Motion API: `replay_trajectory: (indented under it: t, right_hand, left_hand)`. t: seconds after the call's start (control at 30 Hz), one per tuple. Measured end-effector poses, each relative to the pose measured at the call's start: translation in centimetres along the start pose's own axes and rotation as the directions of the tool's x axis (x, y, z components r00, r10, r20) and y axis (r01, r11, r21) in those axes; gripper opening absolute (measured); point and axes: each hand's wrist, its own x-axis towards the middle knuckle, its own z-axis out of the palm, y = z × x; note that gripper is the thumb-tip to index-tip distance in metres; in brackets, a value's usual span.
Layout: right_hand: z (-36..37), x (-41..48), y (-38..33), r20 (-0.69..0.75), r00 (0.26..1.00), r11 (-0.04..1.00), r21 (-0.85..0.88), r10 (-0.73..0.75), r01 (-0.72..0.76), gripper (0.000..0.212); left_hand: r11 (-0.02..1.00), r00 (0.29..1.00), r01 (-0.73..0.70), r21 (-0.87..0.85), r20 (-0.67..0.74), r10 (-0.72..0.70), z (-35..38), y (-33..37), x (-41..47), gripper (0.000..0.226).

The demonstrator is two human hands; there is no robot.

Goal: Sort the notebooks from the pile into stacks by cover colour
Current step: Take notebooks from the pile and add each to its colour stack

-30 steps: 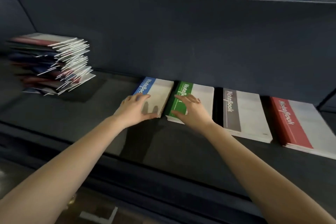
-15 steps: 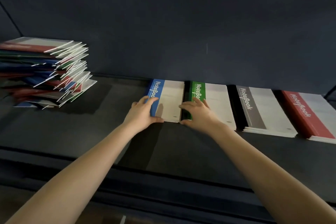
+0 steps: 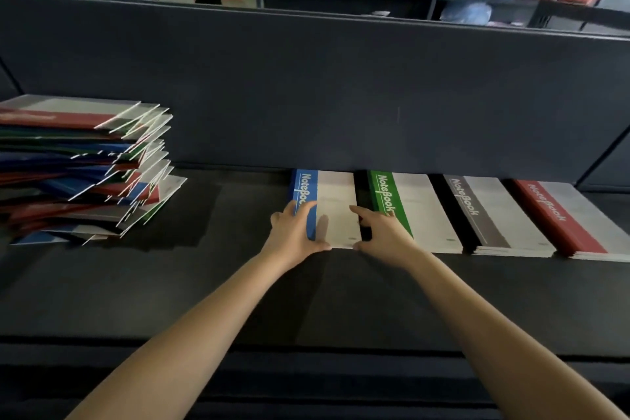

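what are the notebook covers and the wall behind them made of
Notebook covers: probably thin card, smooth; printed colour bands, thin sharp edges in the stacks. Wall: looks like matte dark fabric or felt board, no glare; weave too blurred to confirm.

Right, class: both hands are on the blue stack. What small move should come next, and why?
Probably lift the left hand off and reach for the pile. The blue stack looks square beside the green stack, and the pile holds mixed covers, a red one on top.

Dark desk (image 3: 238, 297), notebook pile (image 3: 81, 167), four stacks (image 3: 443, 211)
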Motion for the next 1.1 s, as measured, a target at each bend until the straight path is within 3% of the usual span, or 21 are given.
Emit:
replay_trajectory:
  t: [0.13,0.27,0.37,0.53,0.7,0.9,1.1]
  right_hand:
    - [0.2,0.3,-0.5,0.027,0.999,0.988,-0.147,0.045,-0.041,0.086]
    - [-1.1,0.7,-1.9,-0.054,0.998,0.995,-0.096,-0.031,0.026,0.088]
    - [-0.8,1.9,-4.0,-0.131,0.983,0.991,-0.041,-0.131,0.127,0.080]
    - [1.6,4.9,-10.5,-0.115,0.953,0.958,0.019,-0.282,0.286,0.074]
    - [3.4,7.6,-18.9,-0.116,0.876,0.878,0.054,-0.467,0.475,0.069]
    - [2.7,11.1,-28.3,-0.181,0.762,0.768,0.054,-0.621,0.638,0.065]
    - [3.6,13.6,-33.6,-0.084,0.732,0.736,-0.027,-0.676,0.676,0.069]
  left_hand:
    - [0.999,0.998,-0.022,0.032,0.053,0.021,-0.2,-0.3,0.5,0.101]
    - [0.998,0.991,-0.057,0.022,0.118,0.054,-2.0,-0.9,-0.4,0.102]
    - [0.997,0.996,-0.077,0.023,0.040,0.076,-4.2,-2.7,-1.6,0.096]
    - [0.996,0.982,-0.087,0.011,-0.168,0.088,-8.7,-8.4,-4.3,0.083]
    - [0.999,0.952,-0.029,0.024,-0.305,0.035,-14.3,-14.2,-8.2,0.072]
    - [0.987,0.908,0.158,0.022,-0.397,-0.137,-18.3,-19.9,-13.0,0.068]
    - [0.957,0.842,0.209,-0.201,-0.461,-0.281,-20.4,-21.9,-15.9,0.064]
